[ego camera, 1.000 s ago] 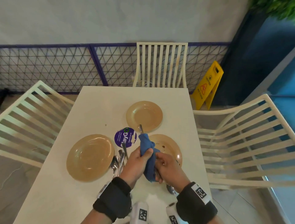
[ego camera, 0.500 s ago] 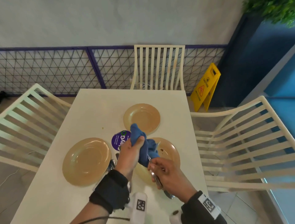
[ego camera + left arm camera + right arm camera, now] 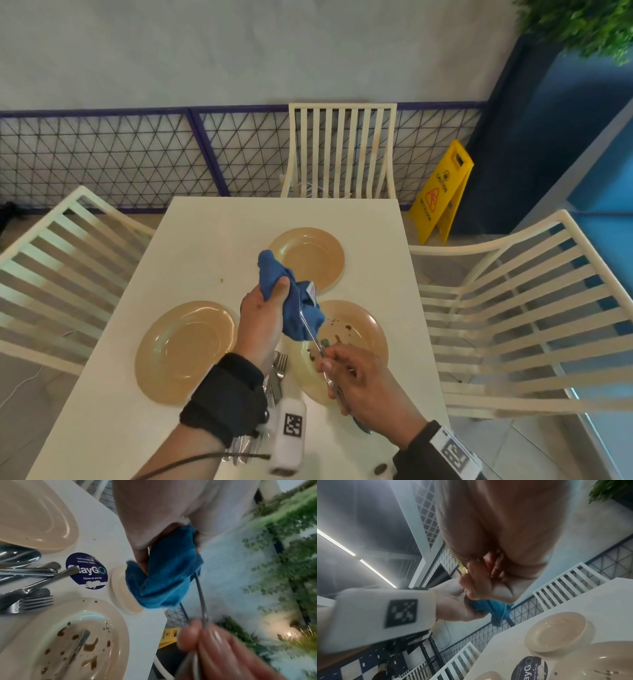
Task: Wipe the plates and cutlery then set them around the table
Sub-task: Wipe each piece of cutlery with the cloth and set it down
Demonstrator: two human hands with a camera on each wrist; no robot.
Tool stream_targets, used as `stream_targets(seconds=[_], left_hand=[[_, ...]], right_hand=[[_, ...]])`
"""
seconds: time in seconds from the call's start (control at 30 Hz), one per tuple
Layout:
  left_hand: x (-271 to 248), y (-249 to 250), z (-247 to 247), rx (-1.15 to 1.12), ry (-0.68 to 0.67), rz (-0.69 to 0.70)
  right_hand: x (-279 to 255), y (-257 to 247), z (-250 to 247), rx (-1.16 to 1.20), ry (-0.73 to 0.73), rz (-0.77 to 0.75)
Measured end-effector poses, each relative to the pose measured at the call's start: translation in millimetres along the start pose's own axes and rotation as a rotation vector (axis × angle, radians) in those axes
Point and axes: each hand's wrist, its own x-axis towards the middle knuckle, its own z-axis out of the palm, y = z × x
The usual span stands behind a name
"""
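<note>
My left hand point(image 3: 270, 301) grips a bunched blue cloth point(image 3: 301, 308) above the table, wrapped round the upper end of a spoon's handle point(image 3: 313, 337). My right hand point(image 3: 346, 373) pinches the same spoon lower down, and its bowl end point(image 3: 363, 428) pokes out below my palm. In the left wrist view the thin handle point(image 3: 200, 595) runs from the cloth point(image 3: 164, 574) down to my right fingers point(image 3: 214, 642). Three tan plates lie on the white table: one at the left point(image 3: 185, 349), one farther off point(image 3: 308, 257), and a brown-stained one point(image 3: 356, 335) under my hands.
A pile of forks and spoons point(image 3: 25, 574) lies between the left and stained plates, beside a purple round sticker point(image 3: 86, 570). One more utensil point(image 3: 77, 646) rests in the stained plate. White slatted chairs stand left point(image 3: 61, 260), far point(image 3: 342, 150) and right point(image 3: 513, 308). A yellow floor sign point(image 3: 442, 192) stands behind.
My left hand has slid the cloth up along the handle and now covers its tip. My right hand has drawn the spoon back toward me, so the hands are farther apart.
</note>
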Motion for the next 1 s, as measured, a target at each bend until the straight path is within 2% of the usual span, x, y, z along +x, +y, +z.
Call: stream_targets(seconds=[0.17,0.27,0.33,0.43,0.53,0.67,0.9,1.0], left_hand=[[-40.1,-23.9,25.2,0.134,-0.15,0.023],[-38.9,-25.6,17.6,0.253,-0.223,0.1],[-35.8,-23.0,8.7,0.374,-0.312,0.159],[-39.1,-17.3,3.7,0.5,-0.446,0.202],[-40.6,-13.6,7.1,0.566,-0.561,0.216],[-43.9,-11.8,13.5,0.619,-0.572,0.253],[-38.5,-13.6,5.2,0.663,-0.535,0.251],[-36.0,-16.1,1.4,0.672,-0.559,0.263]], right_hand=[[23.2,-2.3,2.0,0.088,0.07,0.043],[22.2,1.4,-9.6,-0.034,0.022,0.049],[20.3,3.4,-26.2,-0.064,0.066,0.067],[24.4,1.6,-46.9,0.173,0.21,0.022],[34.4,-3.4,-46.1,0.336,0.201,-0.024],[47.7,-3.1,-48.6,0.36,0.285,-0.035],[59.6,-10.4,-53.8,0.243,0.194,-0.072],[65.2,-9.9,-64.1,0.355,0.312,-0.065]])
